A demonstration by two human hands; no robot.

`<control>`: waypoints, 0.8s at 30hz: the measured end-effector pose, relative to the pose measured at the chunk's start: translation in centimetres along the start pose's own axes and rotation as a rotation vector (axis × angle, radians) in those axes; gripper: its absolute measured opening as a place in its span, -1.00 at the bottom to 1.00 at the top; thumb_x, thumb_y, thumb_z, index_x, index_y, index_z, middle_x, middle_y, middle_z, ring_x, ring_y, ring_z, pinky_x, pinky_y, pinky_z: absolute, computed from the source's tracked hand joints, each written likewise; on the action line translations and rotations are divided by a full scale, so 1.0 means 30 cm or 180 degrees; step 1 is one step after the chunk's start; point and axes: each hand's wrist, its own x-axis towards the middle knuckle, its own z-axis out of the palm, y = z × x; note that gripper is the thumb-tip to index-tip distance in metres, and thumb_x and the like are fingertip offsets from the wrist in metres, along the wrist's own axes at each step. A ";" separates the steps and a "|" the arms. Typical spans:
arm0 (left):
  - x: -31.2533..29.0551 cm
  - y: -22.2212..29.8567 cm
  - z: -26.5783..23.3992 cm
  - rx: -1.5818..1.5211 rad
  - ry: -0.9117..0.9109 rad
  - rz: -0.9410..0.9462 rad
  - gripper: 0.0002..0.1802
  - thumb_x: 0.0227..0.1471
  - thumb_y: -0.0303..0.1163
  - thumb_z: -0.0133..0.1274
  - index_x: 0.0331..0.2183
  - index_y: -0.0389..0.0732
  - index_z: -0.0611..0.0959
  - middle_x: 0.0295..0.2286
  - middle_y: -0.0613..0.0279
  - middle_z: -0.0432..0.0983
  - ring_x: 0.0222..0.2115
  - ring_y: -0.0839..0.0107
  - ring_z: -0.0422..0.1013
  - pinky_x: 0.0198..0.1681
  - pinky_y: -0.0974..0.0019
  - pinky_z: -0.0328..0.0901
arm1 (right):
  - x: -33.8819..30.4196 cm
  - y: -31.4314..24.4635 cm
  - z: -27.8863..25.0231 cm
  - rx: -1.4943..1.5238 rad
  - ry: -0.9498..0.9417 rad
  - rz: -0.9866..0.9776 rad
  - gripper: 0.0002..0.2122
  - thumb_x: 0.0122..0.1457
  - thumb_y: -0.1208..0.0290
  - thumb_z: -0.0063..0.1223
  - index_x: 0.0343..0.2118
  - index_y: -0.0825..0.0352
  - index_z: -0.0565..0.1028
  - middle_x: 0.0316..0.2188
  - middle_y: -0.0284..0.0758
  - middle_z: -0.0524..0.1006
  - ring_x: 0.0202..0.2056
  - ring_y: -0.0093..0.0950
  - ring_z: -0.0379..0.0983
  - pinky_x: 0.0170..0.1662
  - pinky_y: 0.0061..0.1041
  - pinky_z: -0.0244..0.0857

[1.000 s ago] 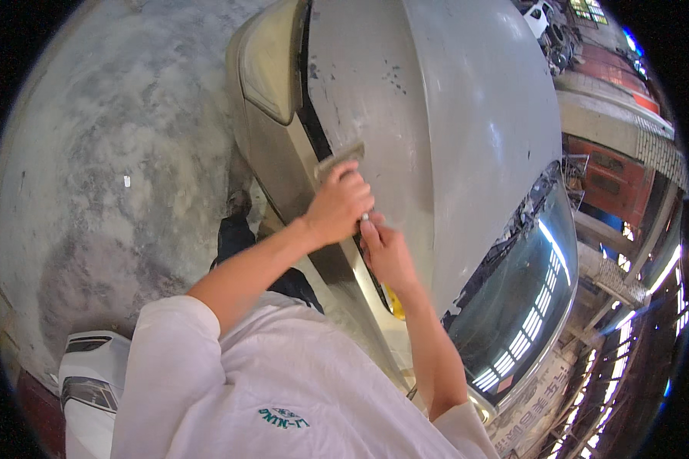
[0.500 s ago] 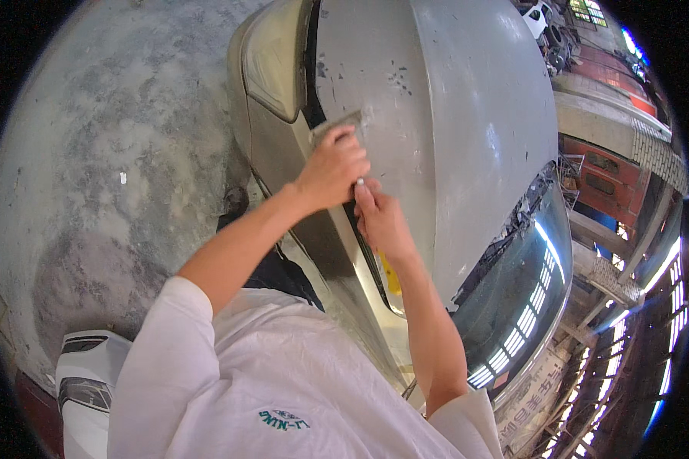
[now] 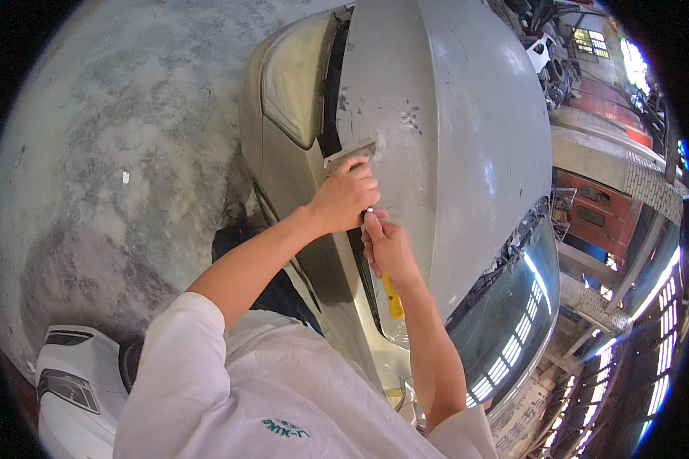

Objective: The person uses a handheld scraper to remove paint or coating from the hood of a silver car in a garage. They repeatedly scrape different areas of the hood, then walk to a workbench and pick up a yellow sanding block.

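Note:
My left hand (image 3: 347,197) is closed round a scraper, fingers pressed near its wide, flat grey blade (image 3: 366,148). The blade lies against the edge of a grey car hood (image 3: 478,130), close to the gap beside the headlight (image 3: 295,84). My right hand (image 3: 390,246) grips just behind the left one, and a yellow handle (image 3: 393,298) sticks out below its palm. Blade and handle line up, but my fingers hide where they join. A small silvery metal end shows by my right thumb. Dark chipped spots mark the hood ahead of the blade.
The windshield (image 3: 505,329) lies at the right, with dark debris along its base. A white car part (image 3: 84,382) with dark openings rests on the floor at lower left. Stained concrete floor (image 3: 130,115) stretches left; red doors (image 3: 597,210) stand far right.
The view has shifted, so the car and both hands sit slightly lower and to the right. Both hands keep the same grip, and the blade remains near the hood's edge.

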 end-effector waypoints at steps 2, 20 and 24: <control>0.015 -0.010 -0.016 -0.0009 0.0110 -0.0016 -0.86 -0.23 -0.29 0.23 -0.60 -0.08 0.60 -0.50 0.27 0.47 -0.16 0.23 0.46 0.30 0.00 0.18 | 0.015 -0.019 -0.001 0.0077 -0.0087 -0.0378 -0.58 0.49 0.02 -0.12 -0.40 0.27 0.47 -0.70 -0.44 0.37 -0.80 -0.60 0.20 -0.74 -0.51 0.05; 0.083 -0.102 -0.056 -0.0160 0.0384 -0.0223 -0.83 -0.26 -0.33 0.20 -0.61 -0.12 0.52 -0.51 0.25 0.40 -0.24 0.19 0.44 0.30 -0.06 0.18 | 0.068 -0.121 -0.018 0.0018 -0.0178 -0.0367 -0.61 0.48 0.00 -0.09 -0.34 0.24 0.46 -0.69 -0.44 0.36 -0.80 -0.60 0.18 -0.75 -0.50 0.04; 0.081 -0.113 -0.049 -0.0101 -0.0041 0.0031 -0.80 -0.25 -0.30 0.22 -0.59 -0.14 0.52 -0.50 0.22 0.41 -0.24 0.12 0.43 0.27 -0.09 0.18 | 0.077 -0.134 -0.015 0.0006 -0.0183 -0.0449 -0.60 0.47 -0.02 -0.09 -0.35 0.25 0.48 -0.70 -0.43 0.37 -0.81 -0.59 0.18 -0.75 -0.48 0.04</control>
